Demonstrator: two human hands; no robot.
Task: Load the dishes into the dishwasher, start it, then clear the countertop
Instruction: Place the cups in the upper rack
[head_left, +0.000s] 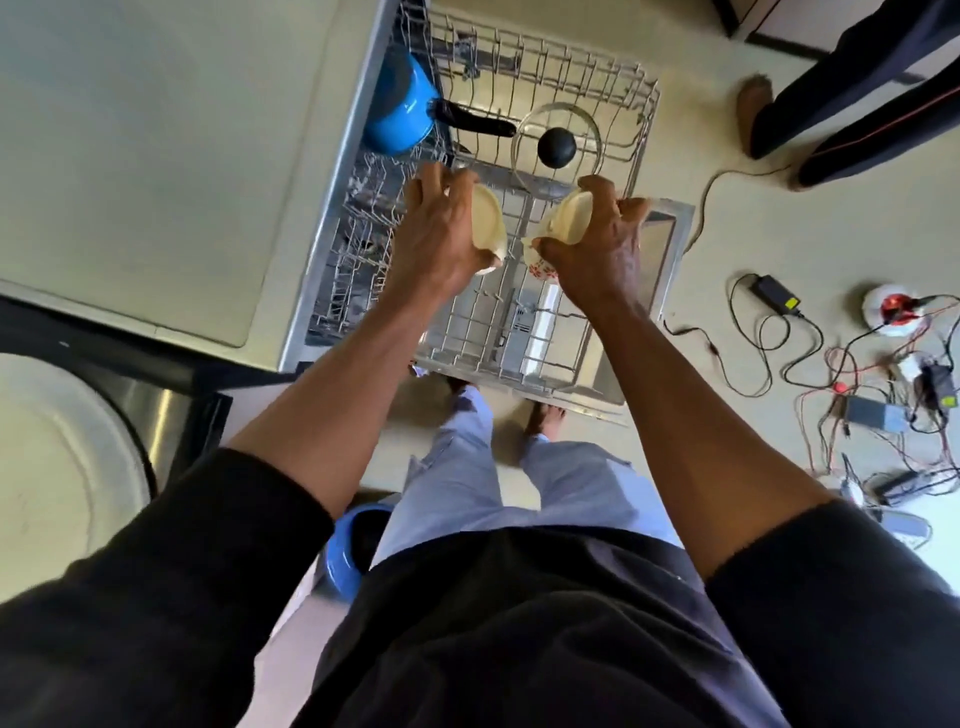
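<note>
- You are holding two cream bowls above the pulled-out dishwasher rack (519, 332). Your left hand (434, 234) is gripping the left bowl (488, 218), fingers curled round its edge. Your right hand (602, 249) is gripping the right bowl (569, 218), and a red-patterned cup (540, 270) seems tucked under the same hand.
- Neither bowl is sitting in the rack yet; both are hanging over its middle.
- A blue saucepan (400, 111) and a glass lid (556, 140) are lying at the rack's far end, so loading looks begun but early.
- A blue dish (343, 545) is waiting by your waist, probably to be loaded too. Starting the machine and clearing the countertop (156, 156) are both left to do.
- No brand, label or writing is showing legibly.
</note>
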